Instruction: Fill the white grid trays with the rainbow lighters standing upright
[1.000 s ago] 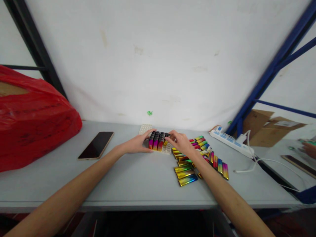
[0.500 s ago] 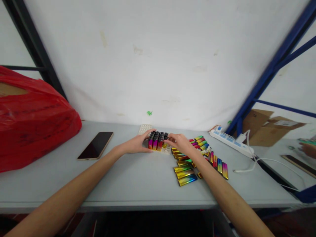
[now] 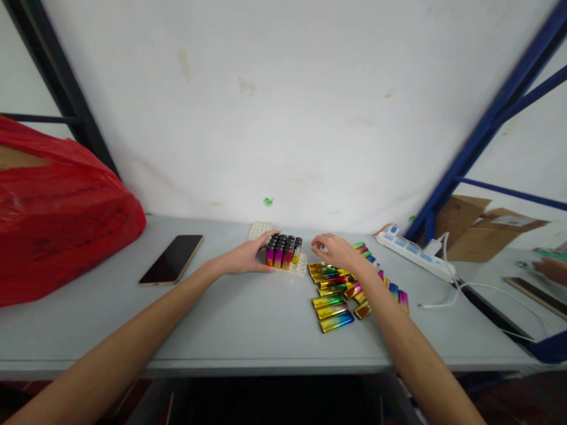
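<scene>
A white tray (image 3: 303, 267) sits on the grey table (image 3: 212, 330), and on its left and middle part a tight block of standing lighters (image 3: 279, 254) rises upright, black tops up, with pink, purple, red and gold bodies; the tray's pale grid shows at its right end. At the tray's left end the left hand (image 3: 248, 257) is clamped about the block, thumb along the near side and fingers round the back. Just right of the tray and above table level, the right hand (image 3: 334, 249) hangs with fingers loosely bent and a little apart, nothing visible in them. Beneath and beside that hand, to the right of the tray, loose lighters (image 3: 335, 321) lie flat in a shiny heap, partly hidden by the forearm. A second tray (image 3: 260, 229) lies just behind the first, to its left. Well to the left of the tray rests a phone (image 3: 172, 260), and farther left a red bag (image 3: 66, 218). Well to its right are a power strip (image 3: 415, 256), a cardboard box (image 3: 485, 230) and, farthest off, another person's hand (image 3: 551, 269), too blurred to read.
</scene>
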Tool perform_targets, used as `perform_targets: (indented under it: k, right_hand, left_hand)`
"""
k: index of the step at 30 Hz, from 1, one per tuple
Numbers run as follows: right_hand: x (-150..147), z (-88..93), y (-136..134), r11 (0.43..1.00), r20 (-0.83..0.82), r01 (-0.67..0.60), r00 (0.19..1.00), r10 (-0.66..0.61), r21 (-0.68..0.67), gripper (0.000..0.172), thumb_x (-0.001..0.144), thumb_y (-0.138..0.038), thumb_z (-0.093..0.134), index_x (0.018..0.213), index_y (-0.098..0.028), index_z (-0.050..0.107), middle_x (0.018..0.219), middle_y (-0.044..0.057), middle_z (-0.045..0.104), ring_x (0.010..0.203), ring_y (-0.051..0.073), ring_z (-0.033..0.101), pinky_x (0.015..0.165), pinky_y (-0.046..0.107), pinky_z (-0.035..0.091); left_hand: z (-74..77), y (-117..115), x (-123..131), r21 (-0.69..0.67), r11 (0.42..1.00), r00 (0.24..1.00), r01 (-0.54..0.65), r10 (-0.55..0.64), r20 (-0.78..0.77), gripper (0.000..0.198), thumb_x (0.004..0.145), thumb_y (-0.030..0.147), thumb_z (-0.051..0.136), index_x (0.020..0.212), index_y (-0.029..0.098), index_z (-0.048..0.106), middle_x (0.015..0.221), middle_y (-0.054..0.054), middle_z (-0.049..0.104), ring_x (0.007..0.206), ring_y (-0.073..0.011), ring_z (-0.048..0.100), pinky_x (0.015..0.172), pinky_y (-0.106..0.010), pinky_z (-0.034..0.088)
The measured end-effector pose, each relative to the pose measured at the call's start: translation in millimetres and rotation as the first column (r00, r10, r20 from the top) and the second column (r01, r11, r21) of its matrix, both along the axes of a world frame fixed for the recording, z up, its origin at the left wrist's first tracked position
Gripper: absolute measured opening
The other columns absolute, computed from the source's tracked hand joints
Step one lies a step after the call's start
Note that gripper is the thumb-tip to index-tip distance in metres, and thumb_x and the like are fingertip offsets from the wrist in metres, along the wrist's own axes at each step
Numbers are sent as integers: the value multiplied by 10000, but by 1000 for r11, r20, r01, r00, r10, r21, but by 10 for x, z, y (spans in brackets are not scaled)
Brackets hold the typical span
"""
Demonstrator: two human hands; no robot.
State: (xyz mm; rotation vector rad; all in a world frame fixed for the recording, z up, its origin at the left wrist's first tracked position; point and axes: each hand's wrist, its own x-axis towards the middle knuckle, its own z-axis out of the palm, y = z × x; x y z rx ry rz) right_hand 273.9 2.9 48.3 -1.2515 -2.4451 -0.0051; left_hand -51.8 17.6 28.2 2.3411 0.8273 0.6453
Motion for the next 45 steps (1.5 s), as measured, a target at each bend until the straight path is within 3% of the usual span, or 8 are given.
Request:
perform_targets:
  k: [6,11,18,22,26,33,38,45]
  right_hand:
    - [149,-36,18,967,119,-19,992,51,-254,220,834,-198,724,1043,-157,778,1027,107,766,923,238,694,859,319,509]
    - [137,-92,39,972,142,-26,988,61,-235,284,802,-189,762,1085,-170,766,1001,88,743,886,219,673,801,291,490]
    - [168,-224,172,989,92,14,996,0,-147,120,927,-206,706,1035,-157,723,918,73,697,853,204,639,804,298,474]
    - [174,-237,221,998,-49,54,997,-55,-21,147,962,-193,657,1103,-162,678,1020,90,661,906,204,639,860,318,496]
    - [135,-238,267,999,-265,45,963,-44,-3,155,916,-248,715,1060,-194,698,1013,81,694,882,200,656,864,334,513]
    - [14,-315,325,964,-751,-104,649,-121,-245,427,706,-496,845,944,-189,669,821,38,729,684,175,641,674,318,510]
    - [-47,-226,223,934,-794,-167,586,-163,-315,447,682,-515,868,926,-165,737,735,22,701,682,163,608,671,306,488]
    - [-101,-188,193,941,-774,-126,609,-177,-314,498,802,-677,725,856,-182,704,701,-6,596,657,148,537,606,284,428]
  left_hand:
    - [24,-24,13,-25,1000,1000,-13,13,2,1095,793,490,849,1659,219,238,1630,-154,486,1496,-346,481,1235,-432,382]
    - [28,-25,12,-8,1000,1000,-14,15,4,1088,790,509,849,1654,215,256,1644,-151,466,1491,-350,485,1235,-420,379]
    - [-6,13,1,1,1000,1000,-5,5,-13,1092,811,505,835,1662,206,219,1656,-166,444,1511,-357,456,1235,-425,378]
    - [-9,20,3,4,1000,1000,0,0,-14,1103,805,504,840,1663,190,222,1645,-172,457,1502,-359,467,1230,-421,382]
    - [10,-2,9,6,1000,1000,-2,2,-5,1091,803,500,842,1659,191,241,1645,-164,459,1493,-358,478,1225,-411,387]
    - [1,6,0,12,1000,1000,5,-5,9,1086,802,499,845,1659,199,249,1648,-165,455,1485,-357,489,1218,-417,395]
    - [-10,13,-2,36,999,1000,0,0,-9,1073,812,486,843,1657,201,246,1664,-163,428,1485,-355,486,1203,-402,409]
    - [6,1,1,59,998,1000,-20,21,-20,1068,805,484,848,1654,210,260,1646,-154,457,1469,-354,504,1214,-419,394]
